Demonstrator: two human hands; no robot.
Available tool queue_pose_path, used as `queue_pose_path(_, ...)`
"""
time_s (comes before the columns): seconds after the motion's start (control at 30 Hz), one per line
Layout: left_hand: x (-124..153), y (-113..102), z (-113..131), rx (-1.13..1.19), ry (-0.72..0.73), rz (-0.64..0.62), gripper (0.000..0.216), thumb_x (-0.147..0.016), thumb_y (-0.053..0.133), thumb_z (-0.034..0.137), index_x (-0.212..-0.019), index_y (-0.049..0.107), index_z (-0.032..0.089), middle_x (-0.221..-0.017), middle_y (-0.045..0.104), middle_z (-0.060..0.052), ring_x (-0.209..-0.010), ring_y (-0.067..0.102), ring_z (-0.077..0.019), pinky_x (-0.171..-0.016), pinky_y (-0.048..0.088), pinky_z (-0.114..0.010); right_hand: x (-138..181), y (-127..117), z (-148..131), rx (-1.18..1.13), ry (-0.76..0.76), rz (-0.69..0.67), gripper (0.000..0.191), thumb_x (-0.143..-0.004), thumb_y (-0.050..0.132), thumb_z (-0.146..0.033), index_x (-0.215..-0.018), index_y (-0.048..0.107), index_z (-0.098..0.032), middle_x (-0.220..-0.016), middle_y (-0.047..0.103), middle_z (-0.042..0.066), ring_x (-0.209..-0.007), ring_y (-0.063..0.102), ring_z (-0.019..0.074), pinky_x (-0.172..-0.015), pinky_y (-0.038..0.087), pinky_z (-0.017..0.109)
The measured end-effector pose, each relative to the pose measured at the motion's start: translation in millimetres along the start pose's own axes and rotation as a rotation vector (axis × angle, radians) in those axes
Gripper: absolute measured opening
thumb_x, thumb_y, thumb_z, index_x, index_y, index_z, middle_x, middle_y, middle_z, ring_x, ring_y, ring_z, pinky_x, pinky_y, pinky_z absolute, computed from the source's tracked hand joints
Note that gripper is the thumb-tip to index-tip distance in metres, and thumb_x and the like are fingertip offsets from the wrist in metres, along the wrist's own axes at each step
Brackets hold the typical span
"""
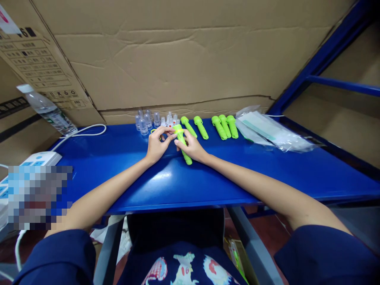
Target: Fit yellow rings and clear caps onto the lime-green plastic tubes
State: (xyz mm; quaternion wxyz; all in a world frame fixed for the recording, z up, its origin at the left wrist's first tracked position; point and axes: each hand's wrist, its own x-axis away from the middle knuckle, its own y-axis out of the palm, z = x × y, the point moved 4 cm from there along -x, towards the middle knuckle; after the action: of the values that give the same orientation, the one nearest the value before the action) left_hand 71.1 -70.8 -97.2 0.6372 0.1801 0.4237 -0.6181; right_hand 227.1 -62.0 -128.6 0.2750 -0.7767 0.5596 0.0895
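Two hands meet near the middle of the blue worktop (124,158). The right hand (193,149) is curled around the body of a green torch-shaped piece (183,147), which lies tilted, its lower end resting on the worktop. The left hand (156,145) pinches the piece's upper end with its fingertips. Just behind, five more green pieces (219,127) lie in a loose row along the back edge, with a cluster of small clear caps (147,120) to their left. Clear plastic bags (268,131) lie at the right end. Off to the left, a water bottle (49,111) leans against the cardboard wall (190,59). A white cable (84,130) runs to a power strip (40,158).
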Motion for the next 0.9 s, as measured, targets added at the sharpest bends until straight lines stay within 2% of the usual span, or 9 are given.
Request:
queue_pose_path(0.2,-0.3,-0.7,0.7,-0.020,0.014,0.006,0.020,-0.091,0.073,0.038,-0.093,0.075,0.018,-0.094,0.076,-0.005,-0.077,0.068,-0.0134,-0.061,0.047,-0.024,0.4,-0.2,-0.5,0.012,0.011,-0.001,0.040,-0.089,0.062,-0.047,-0.115,0.046,-0.020,-0.068,0.064,-0.003,-0.062,0.067,0.0190,-0.060,0.050,0.033)
queue_pose_path(0.43,0.0,0.3,-1.1,0.000,-0.014,0.016,0.023,-0.090,0.074,0.041,-0.091,0.076,0.018,-0.091,0.077,-0.005,-0.074,0.070,-0.0138,-0.061,0.048,-0.025,0.7,-0.4,-1.0,0.018,0.019,0.003,0.040,-0.089,0.061,-0.045,-0.115,0.045,-0.020,-0.067,0.063,-0.002,-0.062,0.066,0.0190,-0.059,0.050,0.033)
queue_pose_path(0.63,1.3,0.3,-2.0,-0.026,-0.042,0.024,0.018,-0.088,0.075,0.037,-0.090,0.077,0.019,-0.088,0.078,-0.004,-0.072,0.068,-0.0137,-0.060,0.047,-0.025,1.9,-1.5,0.4,0.050,0.016,0.003,0.039,-0.090,0.061,-0.044,-0.116,0.046,-0.019,-0.069,0.067,0.000,-0.061,0.067,0.0199,-0.060,0.050,0.033)
queue_pose_path(0.9,0.8,-1.5,2.5,-0.063,-0.002,0.007,0.011,-0.088,0.074,0.030,-0.089,0.077,0.019,-0.089,0.078,-0.004,-0.073,0.067,-0.0143,-0.062,0.048,-0.026,2.7,-1.0,-1.4,0.053,0.011,0.002,0.037,-0.090,0.059,-0.042,-0.114,0.047,-0.019,-0.067,0.067,0.000,-0.060,0.066,0.0197,-0.059,0.050,0.032)
